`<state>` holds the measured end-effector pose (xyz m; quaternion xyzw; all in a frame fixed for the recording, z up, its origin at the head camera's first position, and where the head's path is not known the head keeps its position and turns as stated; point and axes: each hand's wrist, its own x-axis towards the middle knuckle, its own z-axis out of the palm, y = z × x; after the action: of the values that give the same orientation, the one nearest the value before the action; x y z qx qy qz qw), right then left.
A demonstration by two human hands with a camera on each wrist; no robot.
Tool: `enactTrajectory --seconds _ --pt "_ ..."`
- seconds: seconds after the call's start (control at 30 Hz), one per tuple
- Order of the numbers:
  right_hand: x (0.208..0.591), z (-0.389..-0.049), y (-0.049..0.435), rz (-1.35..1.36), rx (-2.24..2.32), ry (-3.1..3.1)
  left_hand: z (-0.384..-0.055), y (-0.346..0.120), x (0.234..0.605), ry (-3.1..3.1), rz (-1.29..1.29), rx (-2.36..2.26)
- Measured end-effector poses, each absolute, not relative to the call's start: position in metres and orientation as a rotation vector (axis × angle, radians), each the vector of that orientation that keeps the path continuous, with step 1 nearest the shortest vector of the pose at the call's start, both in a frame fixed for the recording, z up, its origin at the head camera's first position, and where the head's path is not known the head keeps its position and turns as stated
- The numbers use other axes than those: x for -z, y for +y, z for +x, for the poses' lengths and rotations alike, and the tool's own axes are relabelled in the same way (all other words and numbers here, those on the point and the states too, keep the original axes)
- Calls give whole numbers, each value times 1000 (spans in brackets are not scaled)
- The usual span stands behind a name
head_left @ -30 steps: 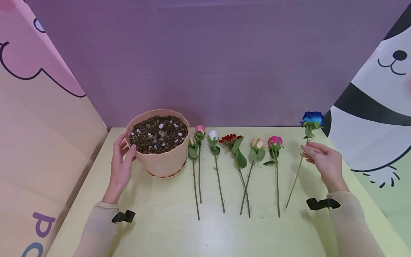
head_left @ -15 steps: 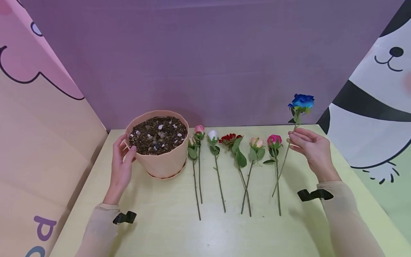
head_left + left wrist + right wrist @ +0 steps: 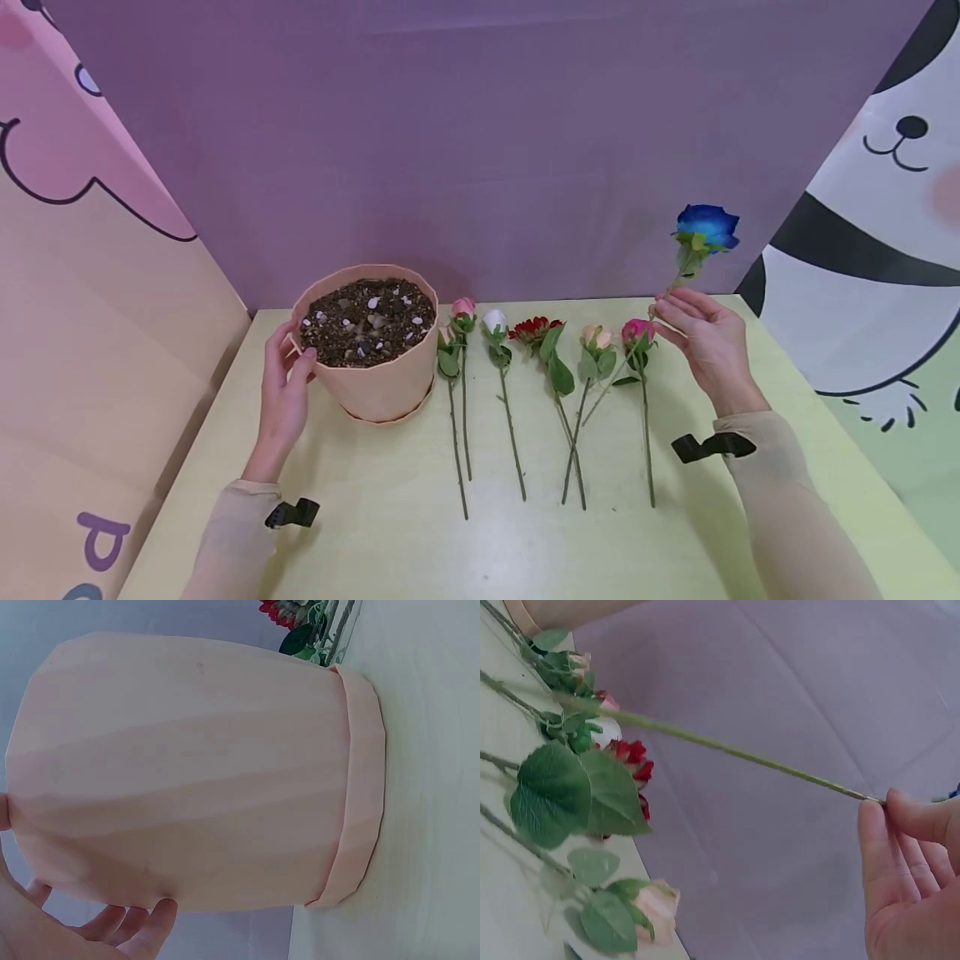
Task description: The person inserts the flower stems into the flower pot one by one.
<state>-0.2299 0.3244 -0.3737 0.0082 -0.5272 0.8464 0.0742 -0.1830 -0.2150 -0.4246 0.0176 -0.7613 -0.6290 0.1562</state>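
A pink flowerpot [image 3: 382, 392] filled with dark soil and pale pebbles stands at the table's back left. My left hand [image 3: 287, 392] holds its left side, thumb near the rim; in the left wrist view the fingertips press the pot's wall. My right hand [image 3: 705, 346] pinches the stem of a blue rose [image 3: 707, 228] between thumb and fingers. The bloom tilts up to the right, and the thin stem [image 3: 742, 754] slants down to the left above the other flowers, bare of leaves below the grip.
Between the hands lie cut flowers: two pink-toned roses [image 3: 463, 310] beside the pot, a white rose [image 3: 495, 323], a red flower [image 3: 534, 329], a peach rose [image 3: 597, 337] and a magenta rose [image 3: 638, 332]. A purple backdrop [image 3: 480, 167] rises behind the table [image 3: 375, 517].
My right hand has lifted the blue rose and carried it leftward, its stem now tilted over the magenta and peach roses. The left hand stays at the flowerpot.
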Motion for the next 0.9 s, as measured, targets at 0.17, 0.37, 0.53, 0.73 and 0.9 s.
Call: enactTrajectory --seconds 0.17,0.37,0.53,0.73,0.9 --pt "370 -232 309 35 -2537 -1573 -183 -214 425 -2171 43 1820" --pt "363 -235 288 66 -2486 -1597 -183 -214 427 -2167 42 1808" --pt "357 -238 276 52 -2444 -1613 -184 -214 428 -2159 36 1804" --pt "349 -242 263 62 -2404 -1631 -185 -214 429 -2131 54 1811" --pt "341 -245 252 66 -2416 -1607 -185 -211 430 -2126 93 1791"
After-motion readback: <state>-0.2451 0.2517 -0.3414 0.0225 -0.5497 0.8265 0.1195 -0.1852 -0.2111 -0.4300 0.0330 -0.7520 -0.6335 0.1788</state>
